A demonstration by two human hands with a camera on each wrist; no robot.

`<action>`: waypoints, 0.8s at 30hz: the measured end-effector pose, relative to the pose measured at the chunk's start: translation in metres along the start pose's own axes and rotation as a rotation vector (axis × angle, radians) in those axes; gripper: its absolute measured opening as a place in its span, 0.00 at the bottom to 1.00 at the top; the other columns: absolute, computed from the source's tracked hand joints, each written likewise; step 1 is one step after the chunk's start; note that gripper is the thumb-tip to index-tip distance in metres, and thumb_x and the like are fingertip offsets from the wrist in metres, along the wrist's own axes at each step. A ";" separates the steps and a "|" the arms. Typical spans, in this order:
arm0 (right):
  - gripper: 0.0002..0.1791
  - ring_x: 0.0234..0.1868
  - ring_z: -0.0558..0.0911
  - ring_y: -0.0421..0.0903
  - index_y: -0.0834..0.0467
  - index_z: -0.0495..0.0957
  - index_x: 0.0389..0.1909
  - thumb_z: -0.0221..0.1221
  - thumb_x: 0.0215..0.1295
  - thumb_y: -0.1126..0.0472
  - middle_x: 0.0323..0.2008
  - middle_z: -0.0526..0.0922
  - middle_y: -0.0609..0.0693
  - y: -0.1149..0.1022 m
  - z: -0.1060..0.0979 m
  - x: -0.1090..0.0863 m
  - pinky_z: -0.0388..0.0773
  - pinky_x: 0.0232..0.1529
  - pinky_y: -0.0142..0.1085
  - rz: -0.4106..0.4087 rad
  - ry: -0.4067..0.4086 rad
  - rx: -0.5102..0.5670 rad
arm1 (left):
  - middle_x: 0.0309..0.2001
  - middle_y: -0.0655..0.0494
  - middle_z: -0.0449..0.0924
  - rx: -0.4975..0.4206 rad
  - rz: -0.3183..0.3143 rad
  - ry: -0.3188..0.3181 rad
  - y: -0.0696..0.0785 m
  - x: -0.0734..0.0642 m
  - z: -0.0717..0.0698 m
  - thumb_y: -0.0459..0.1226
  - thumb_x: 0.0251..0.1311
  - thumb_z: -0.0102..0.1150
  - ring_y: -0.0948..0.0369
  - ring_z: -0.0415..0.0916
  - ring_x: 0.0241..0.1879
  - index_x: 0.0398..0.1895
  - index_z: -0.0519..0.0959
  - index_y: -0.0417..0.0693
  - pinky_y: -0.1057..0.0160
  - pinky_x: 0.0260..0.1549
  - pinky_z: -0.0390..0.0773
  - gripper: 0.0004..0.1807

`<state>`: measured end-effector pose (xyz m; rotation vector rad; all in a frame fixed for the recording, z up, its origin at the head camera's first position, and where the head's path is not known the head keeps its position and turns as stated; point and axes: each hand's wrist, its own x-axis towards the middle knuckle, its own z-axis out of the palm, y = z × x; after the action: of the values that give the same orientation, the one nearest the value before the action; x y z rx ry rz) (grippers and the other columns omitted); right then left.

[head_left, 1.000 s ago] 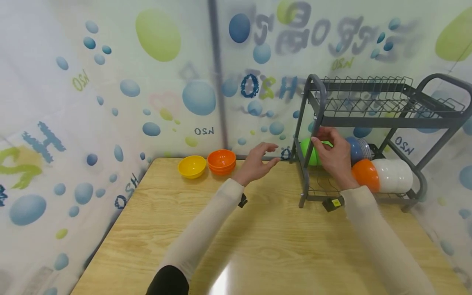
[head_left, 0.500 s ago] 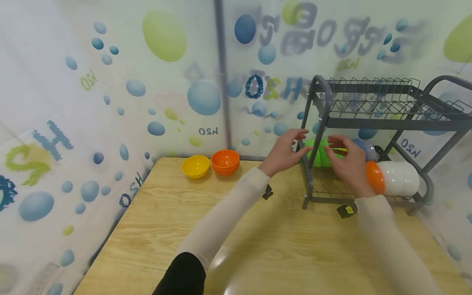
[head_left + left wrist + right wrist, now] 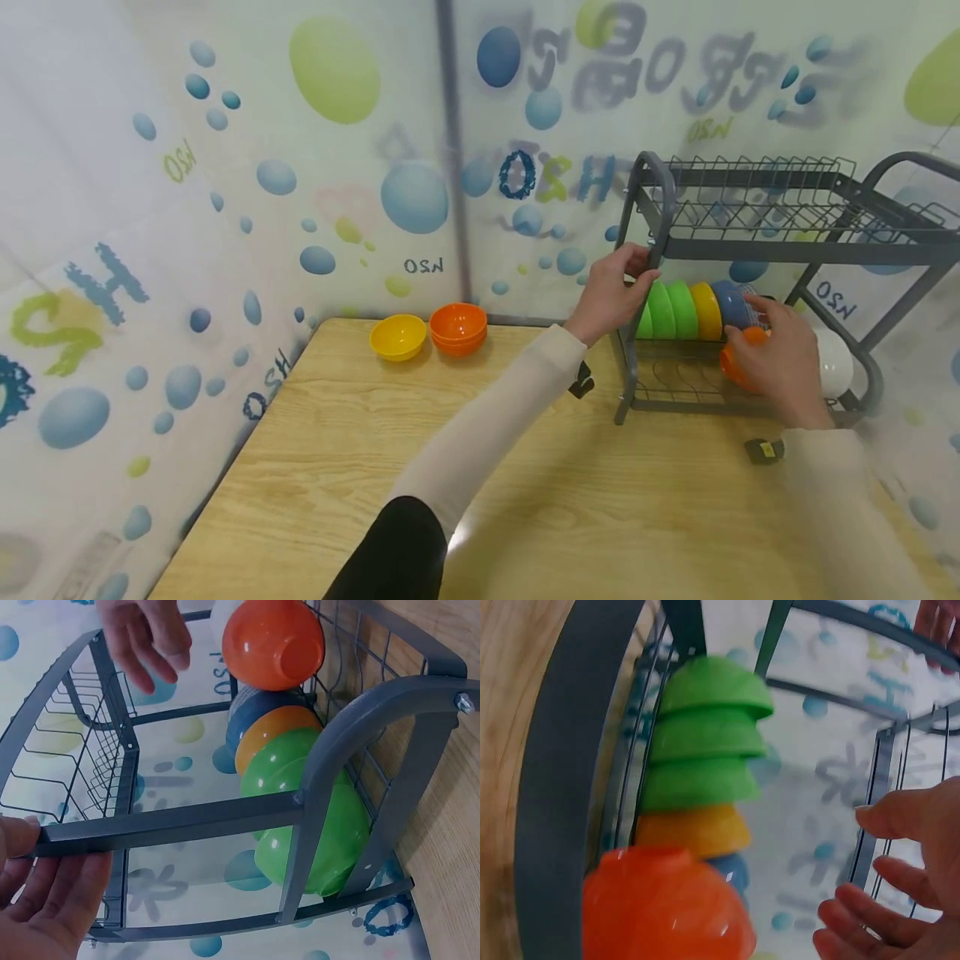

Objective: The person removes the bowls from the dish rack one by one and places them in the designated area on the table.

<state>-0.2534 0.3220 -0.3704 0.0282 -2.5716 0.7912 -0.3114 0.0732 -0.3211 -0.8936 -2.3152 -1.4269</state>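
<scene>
My left hand [image 3: 609, 296] grips the left side bar of the dark grey dish rack [image 3: 750, 250]; in the left wrist view, thumb and fingers lie on opposite sides of the bar [image 3: 172, 825]. My right hand [image 3: 783, 362], fingers spread and holding nothing, is over the front row on the lower tier, near an orange bowl [image 3: 738, 367]. White bowls [image 3: 836, 363] stand right of it, partly hidden by the hand. Behind runs a row of tipped bowls: green bowls [image 3: 678, 311], a yellow bowl [image 3: 705, 311] and a blue bowl [image 3: 729, 304].
A yellow bowl [image 3: 398, 338] and a stack of orange bowls [image 3: 458, 330] stand at the back left of the wooden table [image 3: 375, 433]. The rack's upper wire tier [image 3: 757, 200] overhangs the lower bowls. A patterned curtain [image 3: 337, 208] closes off the back.
My left hand has moved right, to the rack's side bar, and taken hold of it. My right hand has drawn away from the green bowls to the right, over the orange bowl.
</scene>
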 end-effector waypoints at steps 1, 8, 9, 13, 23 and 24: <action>0.33 0.60 0.70 0.71 0.68 0.65 0.72 0.56 0.72 0.55 0.61 0.72 0.75 0.004 -0.002 -0.001 0.65 0.59 0.69 0.022 -0.003 -0.015 | 0.48 0.50 0.84 0.007 0.005 0.011 0.000 0.000 0.001 0.36 0.75 0.57 0.63 0.81 0.45 0.59 0.75 0.41 0.82 0.44 0.77 0.14; 0.35 0.61 0.69 0.73 0.72 0.62 0.73 0.52 0.72 0.54 0.64 0.67 0.78 0.026 -0.014 -0.003 0.71 0.58 0.68 0.163 -0.070 -0.073 | 0.44 0.50 0.84 0.045 0.042 0.038 -0.004 0.000 0.003 0.36 0.75 0.56 0.65 0.81 0.40 0.56 0.76 0.41 0.83 0.41 0.75 0.12; 0.36 0.61 0.69 0.73 0.73 0.61 0.73 0.51 0.73 0.53 0.65 0.66 0.78 0.027 -0.015 -0.003 0.72 0.59 0.68 0.191 -0.091 -0.080 | 0.44 0.51 0.84 0.052 0.044 0.038 -0.004 0.000 0.003 0.36 0.75 0.57 0.65 0.81 0.40 0.56 0.76 0.41 0.82 0.41 0.75 0.12; 0.37 0.59 0.72 0.73 0.75 0.62 0.71 0.50 0.74 0.50 0.64 0.68 0.78 0.031 -0.017 -0.003 0.74 0.59 0.67 0.262 -0.158 -0.104 | 0.45 0.50 0.84 0.057 0.036 0.036 -0.005 0.000 0.003 0.36 0.75 0.57 0.62 0.82 0.42 0.56 0.75 0.41 0.81 0.41 0.76 0.12; 0.33 0.48 0.79 0.68 0.78 0.72 0.61 0.49 0.76 0.50 0.56 0.78 0.77 0.042 -0.015 -0.007 0.80 0.40 0.52 0.325 -0.236 -0.137 | 0.45 0.48 0.84 0.016 0.037 0.050 -0.008 -0.001 0.004 0.36 0.74 0.57 0.61 0.82 0.42 0.56 0.76 0.41 0.80 0.42 0.77 0.12; 0.32 0.47 0.79 0.68 0.78 0.73 0.61 0.48 0.76 0.50 0.56 0.78 0.77 0.045 -0.014 -0.007 0.79 0.38 0.49 0.332 -0.241 -0.124 | 0.45 0.48 0.84 0.012 0.039 0.050 -0.008 -0.002 0.004 0.36 0.74 0.57 0.61 0.82 0.41 0.56 0.76 0.40 0.80 0.42 0.77 0.12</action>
<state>-0.2475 0.3662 -0.3864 -0.3723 -2.8942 0.7812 -0.3148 0.0735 -0.3293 -0.8840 -2.2555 -1.4020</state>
